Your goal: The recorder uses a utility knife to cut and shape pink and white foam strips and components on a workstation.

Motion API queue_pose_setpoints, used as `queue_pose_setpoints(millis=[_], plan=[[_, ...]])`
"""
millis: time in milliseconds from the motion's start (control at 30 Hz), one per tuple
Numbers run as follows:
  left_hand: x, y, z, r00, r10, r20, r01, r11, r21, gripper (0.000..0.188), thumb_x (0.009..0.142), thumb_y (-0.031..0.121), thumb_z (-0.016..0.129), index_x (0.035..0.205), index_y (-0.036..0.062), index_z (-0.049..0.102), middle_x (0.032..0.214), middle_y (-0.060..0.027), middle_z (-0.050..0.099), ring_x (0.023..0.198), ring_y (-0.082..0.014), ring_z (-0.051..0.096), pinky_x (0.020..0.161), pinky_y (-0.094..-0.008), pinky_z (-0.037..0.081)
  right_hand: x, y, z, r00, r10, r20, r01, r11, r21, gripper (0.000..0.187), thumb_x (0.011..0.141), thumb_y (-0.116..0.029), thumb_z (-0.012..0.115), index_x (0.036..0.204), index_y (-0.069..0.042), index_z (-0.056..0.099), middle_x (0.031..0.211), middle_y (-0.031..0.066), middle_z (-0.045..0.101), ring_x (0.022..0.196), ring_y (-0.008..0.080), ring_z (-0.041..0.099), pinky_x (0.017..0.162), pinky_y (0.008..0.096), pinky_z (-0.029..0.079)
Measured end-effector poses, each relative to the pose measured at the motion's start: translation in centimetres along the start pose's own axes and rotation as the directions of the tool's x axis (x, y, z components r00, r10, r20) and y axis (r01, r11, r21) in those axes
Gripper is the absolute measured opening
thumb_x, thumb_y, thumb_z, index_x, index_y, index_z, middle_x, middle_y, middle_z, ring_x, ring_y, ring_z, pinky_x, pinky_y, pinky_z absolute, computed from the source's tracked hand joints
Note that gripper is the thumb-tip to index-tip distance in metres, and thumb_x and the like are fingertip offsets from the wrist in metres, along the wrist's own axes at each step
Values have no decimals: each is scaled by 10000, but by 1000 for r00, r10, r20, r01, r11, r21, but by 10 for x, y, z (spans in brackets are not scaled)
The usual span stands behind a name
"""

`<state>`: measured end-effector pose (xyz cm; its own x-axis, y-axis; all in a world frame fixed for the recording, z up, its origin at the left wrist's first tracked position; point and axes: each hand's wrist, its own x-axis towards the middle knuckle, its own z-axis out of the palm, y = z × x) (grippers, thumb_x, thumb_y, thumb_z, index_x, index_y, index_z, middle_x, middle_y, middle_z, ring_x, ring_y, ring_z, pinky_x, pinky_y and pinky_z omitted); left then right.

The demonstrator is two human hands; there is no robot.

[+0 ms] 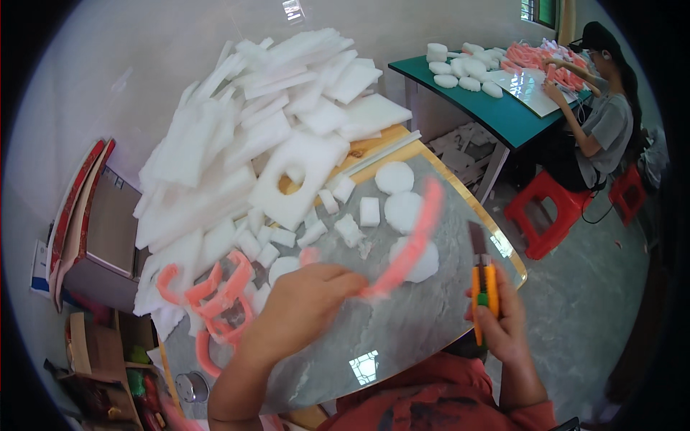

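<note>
My left hand point(310, 305) is closed on the near end of a long pink foam strip point(404, 267), which curves up and to the right, its far end blurred. In my right hand point(506, 316), off the table's right side, is a yellow utility knife point(486, 287) with a green slider and its dark blade pointing up. Behind the strip lie white foam discs point(394, 177) in a rough column. Curled pink foam pieces point(228, 291) lie to the left of my left hand. Small white foam blocks point(369, 212) are scattered beyond it.
A tall pile of white foam sheets point(237, 129) covers the table's far left, beside a metal ruler point(381, 153). A small metal tin point(192, 386) sits at the near left corner. At a green table point(467, 100) on the right, a person sits on a red stool point(550, 212).
</note>
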<state>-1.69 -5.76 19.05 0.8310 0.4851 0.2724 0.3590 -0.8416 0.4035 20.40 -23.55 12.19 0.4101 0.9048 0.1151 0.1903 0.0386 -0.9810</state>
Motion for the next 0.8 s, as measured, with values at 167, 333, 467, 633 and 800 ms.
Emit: queue_pose_setpoints(millis=[167, 333, 467, 633, 800], plan=[[-7, -16, 53, 924, 354, 145, -374, 915, 150, 237, 707, 72, 571, 941, 71, 604, 1035, -95, 560, 1018, -277, 542, 772, -367, 458, -22, -4, -21, 994, 94, 49, -97, 994, 54, 621, 834, -78, 559, 1394, 8, 306, 1030, 112, 594, 778, 148, 589, 709, 269, 495], [-20, -29, 86, 954, 300, 5, -300, 952, 61, 279, 707, 66, 631, 984, 79, 600, 1039, -117, 542, 1006, -288, 539, 843, -395, 441, -29, 1, -7, 890, -90, 447, 249, 917, -311, 688, 812, -70, 580, 1413, -9, 252, 1175, 234, 544, 955, 415, 594, 803, 403, 491], [-50, -24, 92, 986, -37, -164, 28, 998, -57, 345, 687, 117, 751, 982, 57, 582, 1014, -130, 543, 915, -300, 559, 838, -402, 442, -26, -5, 14, 842, -20, 539, 241, 908, -342, 718, 799, -52, 584, 1417, -3, 221, 1140, 246, 542, 923, 407, 593, 725, 421, 516], [-63, -7, 100, 959, -277, -66, 258, 943, -209, 407, 652, 223, 801, 923, 36, 563, 916, -113, 565, 834, -306, 554, 738, -381, 445, -28, -10, 30, 789, 115, 603, 243, 843, -479, 714, 796, -71, 591, 1414, -1, 241, 1041, 241, 555, 815, 386, 612, 621, 420, 523], [-58, -1, 111, 961, -223, -163, 204, 971, -128, 393, 635, 243, 806, 870, 42, 563, 837, -92, 574, 775, -289, 546, 670, -365, 427, -36, 1, 33, 782, 126, 610, 319, 760, -566, 729, 785, -80, 611, 1413, 6, 250, 993, 230, 555, 706, 357, 608, 535, 409, 508]])
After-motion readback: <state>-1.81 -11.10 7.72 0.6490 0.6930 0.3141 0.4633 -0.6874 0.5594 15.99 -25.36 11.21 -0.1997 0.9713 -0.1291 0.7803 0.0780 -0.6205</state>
